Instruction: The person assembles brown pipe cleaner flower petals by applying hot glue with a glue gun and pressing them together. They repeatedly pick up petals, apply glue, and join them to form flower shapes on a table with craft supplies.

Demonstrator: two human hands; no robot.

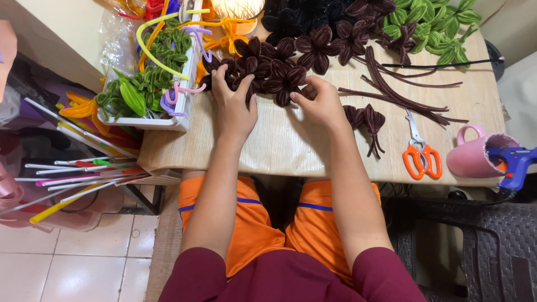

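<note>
A cluster of dark maroon pipe-cleaner flowers (268,72) lies on the beige table (279,145). My left hand (232,106) rests palm down on the left side of the cluster, fingers spread over the petals. My right hand (320,103) touches its right side, fingertips curled at one flower's edge. Whether either hand grips a flower is hidden by the fingers. A small half-made maroon flower (369,120) lies just right of my right hand.
A white tray (168,120) of green pipe-cleaner leaves stands at the left. Loose maroon stems (403,92), orange scissors (420,154), a pink mug (475,156) holding a blue glue gun (517,162) lie right. Black flowers and green leaves (442,28) sit far back.
</note>
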